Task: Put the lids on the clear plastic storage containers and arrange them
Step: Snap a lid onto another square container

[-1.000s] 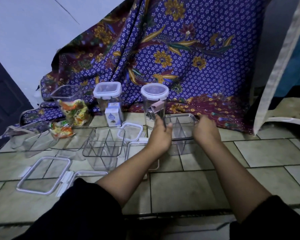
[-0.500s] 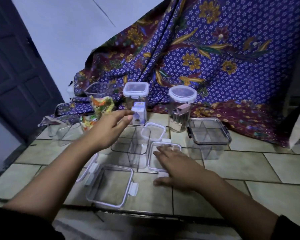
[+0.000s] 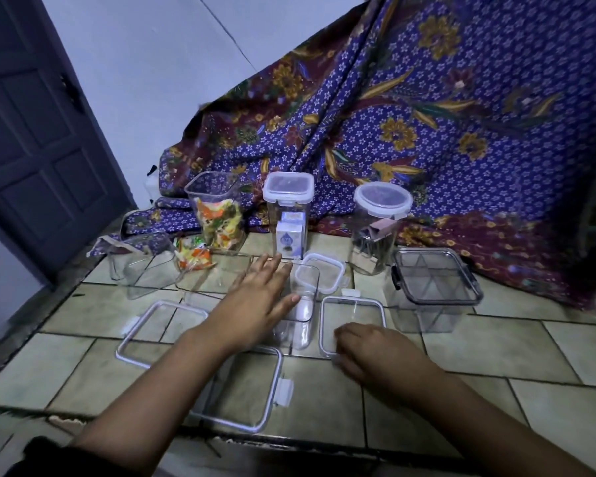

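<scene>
My left hand (image 3: 258, 301) lies flat with fingers spread over an open clear divided container (image 3: 301, 304) in the middle of the floor. My right hand (image 3: 372, 349) rests on the near edge of a white-rimmed lid (image 3: 353, 309) lying flat beside that container. To the right stands a divided container with its dark-rimmed lid on (image 3: 434, 287). Behind, a tall square jar (image 3: 288, 215) and a round jar (image 3: 379, 228) both carry lids. A tall open jar (image 3: 217, 211) holds colourful packets. Two big loose lids lie near me, one (image 3: 159, 332) left and one (image 3: 245, 387) under my left forearm.
A small lid (image 3: 324, 273) lies behind the open container. Open clear containers (image 3: 141, 266) and a snack packet (image 3: 193, 256) sit at the left. Patterned purple cloth (image 3: 427, 115) hangs behind. A dark door (image 3: 31, 132) is at left. The tiled ledge's edge (image 3: 289, 438) runs near me.
Both hands left the dark-lidded container at right. My left hand swung left, then came down over the open divided container. My right hand dropped onto the white-rimmed lid. The view turned left.
</scene>
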